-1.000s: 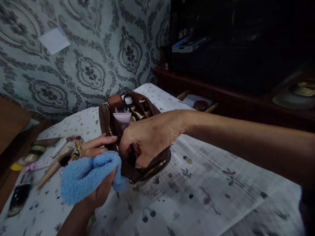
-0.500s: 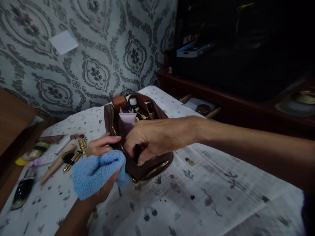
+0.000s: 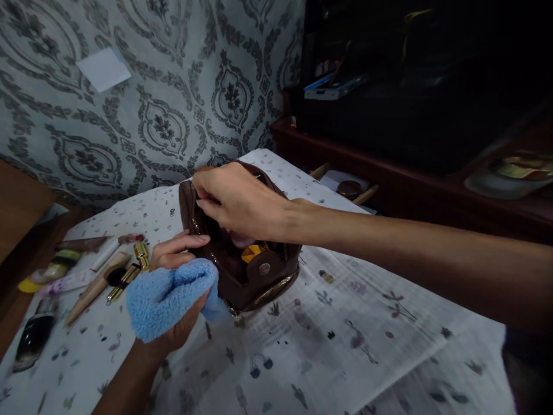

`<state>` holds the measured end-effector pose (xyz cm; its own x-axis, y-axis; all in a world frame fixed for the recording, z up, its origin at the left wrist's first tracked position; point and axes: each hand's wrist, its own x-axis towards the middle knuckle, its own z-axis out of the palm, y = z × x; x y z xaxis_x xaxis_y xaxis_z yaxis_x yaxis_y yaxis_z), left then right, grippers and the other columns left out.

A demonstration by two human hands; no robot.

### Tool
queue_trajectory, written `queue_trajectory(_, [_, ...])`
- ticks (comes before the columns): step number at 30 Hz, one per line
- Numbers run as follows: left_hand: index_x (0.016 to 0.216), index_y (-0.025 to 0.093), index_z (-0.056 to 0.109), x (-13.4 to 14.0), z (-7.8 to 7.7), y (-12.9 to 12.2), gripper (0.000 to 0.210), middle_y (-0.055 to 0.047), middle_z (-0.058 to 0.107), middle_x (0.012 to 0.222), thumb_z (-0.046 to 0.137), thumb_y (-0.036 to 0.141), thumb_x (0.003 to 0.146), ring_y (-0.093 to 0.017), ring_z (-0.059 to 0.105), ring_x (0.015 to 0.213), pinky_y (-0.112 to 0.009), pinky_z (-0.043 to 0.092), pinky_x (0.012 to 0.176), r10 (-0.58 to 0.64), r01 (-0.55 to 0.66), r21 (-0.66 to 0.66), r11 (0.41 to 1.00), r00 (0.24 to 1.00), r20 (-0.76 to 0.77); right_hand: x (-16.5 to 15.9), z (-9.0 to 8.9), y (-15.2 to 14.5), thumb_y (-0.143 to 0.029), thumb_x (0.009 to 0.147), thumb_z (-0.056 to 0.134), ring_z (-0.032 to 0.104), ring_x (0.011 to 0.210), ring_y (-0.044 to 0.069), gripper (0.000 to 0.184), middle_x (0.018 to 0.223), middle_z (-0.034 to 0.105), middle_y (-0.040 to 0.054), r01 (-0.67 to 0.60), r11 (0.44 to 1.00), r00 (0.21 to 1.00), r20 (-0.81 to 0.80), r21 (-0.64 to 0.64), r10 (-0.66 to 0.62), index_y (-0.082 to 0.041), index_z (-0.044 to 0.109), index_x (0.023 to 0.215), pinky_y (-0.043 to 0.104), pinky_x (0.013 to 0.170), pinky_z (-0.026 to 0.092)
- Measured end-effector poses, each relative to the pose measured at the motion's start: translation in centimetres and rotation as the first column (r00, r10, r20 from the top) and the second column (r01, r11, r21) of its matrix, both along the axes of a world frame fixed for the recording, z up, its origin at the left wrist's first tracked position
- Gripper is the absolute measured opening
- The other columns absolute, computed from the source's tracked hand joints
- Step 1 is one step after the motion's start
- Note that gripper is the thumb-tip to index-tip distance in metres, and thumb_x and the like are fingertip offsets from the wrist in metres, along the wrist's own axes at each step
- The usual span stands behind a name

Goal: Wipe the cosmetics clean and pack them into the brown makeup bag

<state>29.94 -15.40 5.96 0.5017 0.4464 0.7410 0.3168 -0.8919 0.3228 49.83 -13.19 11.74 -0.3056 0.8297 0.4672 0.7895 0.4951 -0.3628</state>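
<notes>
A brown zip-up cosmetic bag point(image 3: 235, 276) stands unzipped on the table, a yellow item point(image 3: 253, 253) showing inside near its snap tab. My left hand point(image 3: 184, 308) is closed on a fluffy blue cloth point(image 3: 168, 300), and its outstretched fingers rest against the bag's left rim. Over the bag's far left corner is my right hand point(image 3: 246, 202), palm down, fingers curled in past the edge. Whatever those fingertips grip is hidden, as are most of the bag's contents beneath the hand and wrist.
Left of the bag lie a gold lipstick point(image 3: 140, 253), a makeup brush point(image 3: 121, 276), a beige tube point(image 3: 95, 291), a dark bottle point(image 3: 34, 340) and other cosmetics on the patterned tablecloth point(image 3: 302, 351). Behind on the right, a drawer point(image 3: 341, 181) is pulled out beneath a dark cabinet.
My right hand has moved from the bag's near side up to its far left corner, covering the pink tube and bottles there. The snap tab and yellow item are now uncovered.
</notes>
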Motion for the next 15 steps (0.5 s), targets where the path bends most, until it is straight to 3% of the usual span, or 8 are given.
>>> queue_trajectory(5, [0.091, 0.021, 0.055, -0.1, 0.2, 0.2, 0.006, -0.007, 0.065, 0.113, 0.059, 0.025, 0.092, -0.023, 0.065, 0.108, -0.045, 0.054, 0.098, 0.012, -0.01, 0.066, 0.998, 1.0, -0.027, -1.5, -0.3, 2.0, -0.008, 0.086, 0.049, 0.058, 0.071, 0.015, 0.015, 0.078, 0.064, 0.0039, 0.132, 0.991, 0.991, 0.024, -0.029, -0.131, -0.015, 0.061, 0.083, 0.025, 0.064, 0.04])
queue_trajectory(11, [0.094, 0.021, 0.054, -0.1, 0.0, 0.4, 0.006, -0.006, 0.066, 0.11, 0.056, 0.027, 0.094, -0.022, 0.065, 0.106, -0.047, 0.052, 0.102, -0.035, 0.036, 0.062, 0.997, 0.999, -0.029, -2.4, -1.0, 3.2, -0.003, 0.085, 0.048, 0.065, 0.079, 0.018, 0.025, 0.091, 0.068, 0.0058, 0.157, 0.987, 0.987, 0.026, -0.032, -0.157, -0.015, 0.059, 0.104, 0.024, 0.065, 0.044])
queue_trajectory(15, [0.097, 0.02, 0.054, -0.3, -0.1, 0.5, 0.008, -0.007, 0.065, 0.11, 0.057, 0.027, 0.094, -0.022, 0.064, 0.109, -0.048, 0.05, 0.105, -0.06, 0.061, 0.055, 0.997, 0.998, -0.011, -2.4, -1.5, 3.5, -0.003, 0.084, 0.048, 0.065, 0.082, 0.019, 0.025, 0.097, 0.067, 0.0064, 0.141, 0.99, 0.988, 0.061, 0.0, -0.141, -0.016, 0.061, 0.101, 0.025, 0.068, 0.046])
